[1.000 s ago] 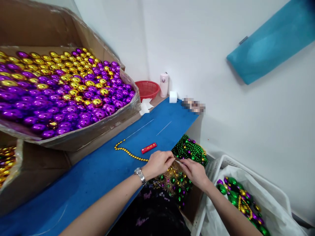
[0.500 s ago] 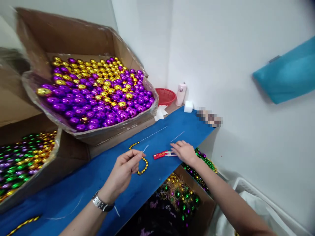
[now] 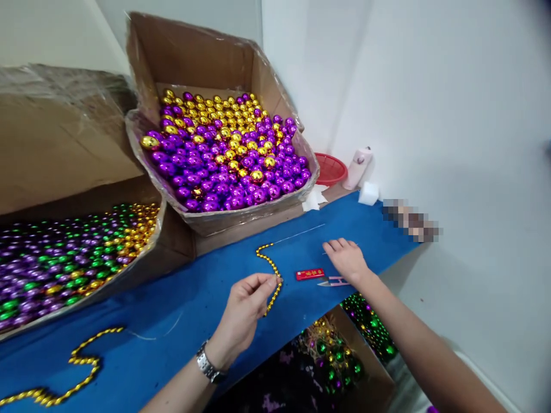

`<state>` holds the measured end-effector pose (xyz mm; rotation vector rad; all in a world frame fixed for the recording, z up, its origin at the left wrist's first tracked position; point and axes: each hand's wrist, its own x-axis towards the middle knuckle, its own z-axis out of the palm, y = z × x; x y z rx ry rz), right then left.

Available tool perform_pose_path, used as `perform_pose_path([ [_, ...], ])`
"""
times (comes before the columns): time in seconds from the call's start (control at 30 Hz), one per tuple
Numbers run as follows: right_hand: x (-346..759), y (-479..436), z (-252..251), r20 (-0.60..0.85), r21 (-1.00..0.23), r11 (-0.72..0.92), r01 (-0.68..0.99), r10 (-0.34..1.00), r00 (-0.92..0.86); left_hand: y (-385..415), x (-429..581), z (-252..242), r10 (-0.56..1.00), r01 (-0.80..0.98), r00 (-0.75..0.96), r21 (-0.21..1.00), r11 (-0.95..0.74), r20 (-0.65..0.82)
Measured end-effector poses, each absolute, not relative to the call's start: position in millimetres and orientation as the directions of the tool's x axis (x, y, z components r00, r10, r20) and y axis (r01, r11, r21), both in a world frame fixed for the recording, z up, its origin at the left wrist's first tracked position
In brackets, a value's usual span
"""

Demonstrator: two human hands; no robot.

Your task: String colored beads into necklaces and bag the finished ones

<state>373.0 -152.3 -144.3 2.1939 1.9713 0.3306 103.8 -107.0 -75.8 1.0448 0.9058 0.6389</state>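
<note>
My left hand (image 3: 247, 307), with a watch (image 3: 209, 362) on its wrist, is closed in a pinch. Its fingertips overlap a string of gold beads (image 3: 272, 265) on the blue cloth; what sits between them is hidden. A thin line (image 3: 299, 233) runs out from the far end of that string. My right hand (image 3: 346, 261) reaches palm down to the cloth, fingers stretched out, over a thin pale line (image 3: 326, 253) partly under them. Thread snips (image 3: 333, 281) with pink handles lie just below it, beside a small red packet (image 3: 309, 275).
A carton (image 3: 170, 198) of purple and gold balls stands behind the blue cloth (image 3: 215, 269). Another carton (image 3: 174, 238) of smaller beads is at left. A second gold bead string (image 3: 95, 362) lies front left. A red basket (image 3: 330, 166), pink bottle (image 3: 359, 166) and white block (image 3: 369, 193) stand at the back.
The view has swung left. My right hand has moved off the snips toward the thin line. White thread showing above my left fingertips is gone from sight, and that hand now overlaps the beads.
</note>
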Motion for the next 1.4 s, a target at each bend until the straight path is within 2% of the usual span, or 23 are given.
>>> perform_pose_path([
  [0.17, 389, -155, -154, 0.01, 0.232, -0.085, 0.969, 0.996, 0.085, -108, 106, -76, 0.814, -0.049, 0.458, 0.904, 0.425, -0.357],
  [0.33, 377, -155, -143, 0.083, 0.085, -0.086, 0.993, 0.993, 0.079, -109, 107, -76, 0.82, -0.048, 0.445, 0.905, 0.423, -0.36],
  [0.43, 341, -164, -120, 0.171, -0.067, -0.062, 0.996, 0.983, 0.073, -109, 106, -78, 0.848, -0.033, 0.411, 0.924, 0.381, -0.335],
  [0.53, 296, -182, -94, 0.235, -0.226, 0.041, 0.973, 0.972, 0.014, -109, 105, -84, 0.885, 0.007, 0.387, 0.961, 0.277, -0.258],
  [0.63, 266, -195, -81, 0.35, -0.539, 0.148, 0.829, 0.935, 0.061, -111, 102, -91, 0.907, 0.045, 0.388, 0.986, 0.161, -0.165],
  [0.7, 257, -197, -80, 0.39, -0.656, 0.189, 0.731, 0.914, 0.113, -111, 101, -95, 0.909, 0.067, 0.395, 0.991, 0.114, -0.132],
  [0.9, 251, -194, -87, 0.397, -0.703, 0.197, 0.684, 0.906, 0.146, -112, 98, -99, 0.909, 0.107, 0.406, 0.993, 0.055, -0.094],
  [1.4, 243, -191, -89, 0.403, -0.694, 0.193, 0.694, 0.902, 0.152, -111, 95, -100, 0.907, 0.092, 0.418, 0.996, 0.016, -0.053],
])
